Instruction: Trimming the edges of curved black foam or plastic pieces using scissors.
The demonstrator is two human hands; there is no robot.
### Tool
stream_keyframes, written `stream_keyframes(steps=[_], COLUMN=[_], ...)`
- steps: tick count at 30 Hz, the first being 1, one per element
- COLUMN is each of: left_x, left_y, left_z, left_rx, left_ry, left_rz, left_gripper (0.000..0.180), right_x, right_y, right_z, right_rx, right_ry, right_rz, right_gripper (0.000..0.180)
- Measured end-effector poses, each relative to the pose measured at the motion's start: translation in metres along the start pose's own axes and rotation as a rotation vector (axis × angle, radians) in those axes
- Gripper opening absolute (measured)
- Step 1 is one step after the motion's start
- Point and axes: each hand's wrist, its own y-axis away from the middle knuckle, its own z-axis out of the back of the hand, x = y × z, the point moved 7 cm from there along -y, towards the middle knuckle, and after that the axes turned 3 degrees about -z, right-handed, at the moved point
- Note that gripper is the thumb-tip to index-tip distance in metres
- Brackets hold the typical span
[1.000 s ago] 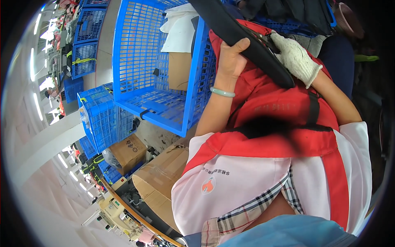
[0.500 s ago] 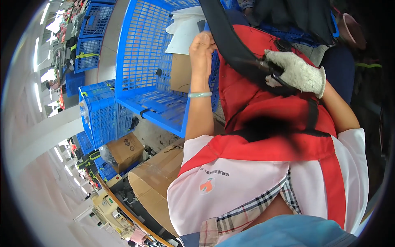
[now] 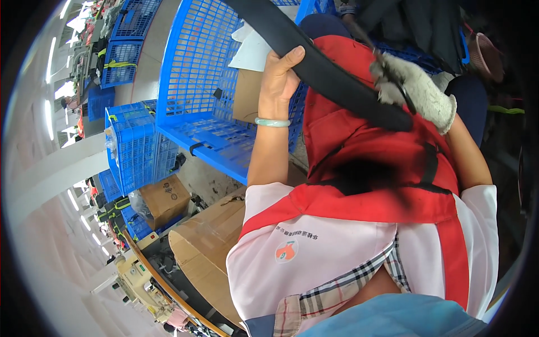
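Note:
A long, padded black strap (image 3: 331, 76) runs from the top edge down across my lap, over the red apron (image 3: 370, 146). My bare left hand (image 3: 279, 76), with a pale bangle at the wrist, grips the strap's left edge, thumb on top. In a white knit glove, my right hand (image 3: 421, 92) is closed round scissors (image 3: 409, 100) with a dark handle. Their blades are smeared by motion and point up and away, just right of the strap. The strap's near end lies below the glove.
To the left stands a large blue plastic crate (image 3: 188, 73) with white sheets (image 3: 247, 53) and cardboard in it. Black pieces (image 3: 401, 25) are heaped at the far right beside a pink basket (image 3: 487, 53). Cardboard (image 3: 205, 241) and stacked blue crates (image 3: 132, 151) stand farther left.
The strap has shifted, its upper part now farther left and its near end in sight. My left hand now has its thumb over it. The scissors have swung to point away from me.

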Motion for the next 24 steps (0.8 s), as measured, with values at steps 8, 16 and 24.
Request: stream_keyframes(steps=[8,16,24], left_x=[0.004,0.026,0.035], left_y=[0.007,0.005,0.004], left_z=[-0.019,-0.035,-0.029], left_rx=[0.03,0.071,0.041], left_ry=[0.204,0.075,0.079], left_rz=[-0.092,-0.112,-0.12], left_gripper=[0.032,0.03,0.028], right_x=[0.015,0.025,-0.005], right_y=[-0.008,0.009,0.005], right_z=[0.011,0.006,0.004], right_rx=[-0.038,0.056,-0.024], right_ry=[0.701,1.023,1.021], right_rz=[-0.041,-0.076,-0.108], right_gripper=[0.049,0.066,0.06])
